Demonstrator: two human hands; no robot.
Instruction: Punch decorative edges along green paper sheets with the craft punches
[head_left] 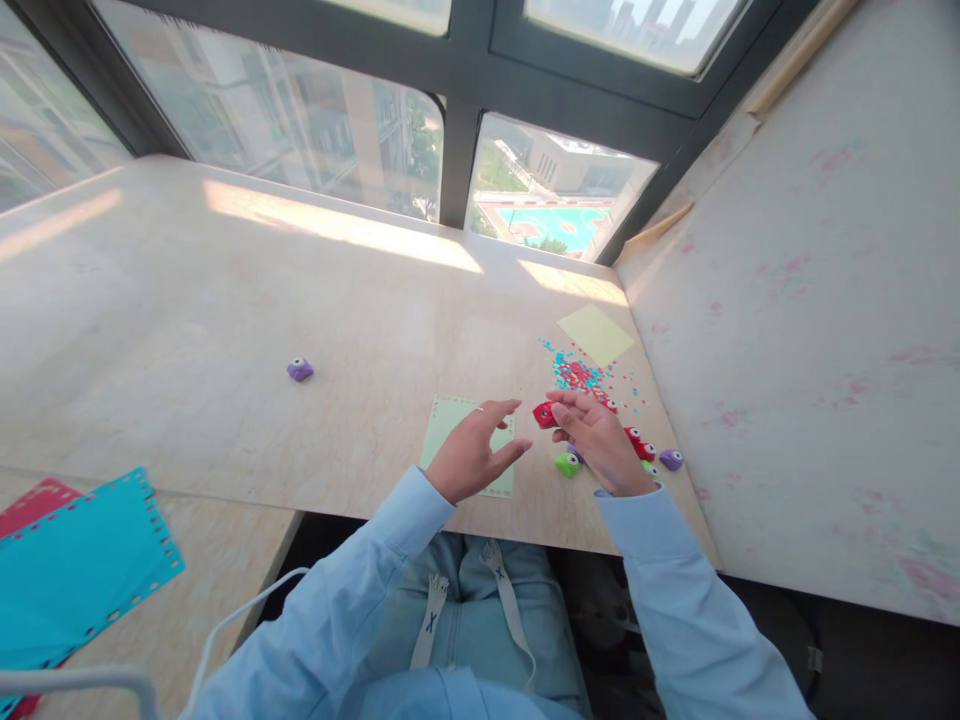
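My right hand [600,445] pinches a small red punch [544,414] at its fingertips, just above the tabletop. My left hand [474,450] hovers open, fingers spread, over a pale green sheet of paper [451,418] with punched edges. Around my right hand lie several small punches: a green punch [568,464], red punches [641,447] and a purple punch [671,459].
A heap of red and blue paper confetti [579,376] lies behind my right hand, with a yellow paper square [595,334] beyond it. Another purple punch [300,369] sits alone at the left. Blue paper [75,565] and red paper [34,503] lie on a lower surface at left. A wall stands at right.
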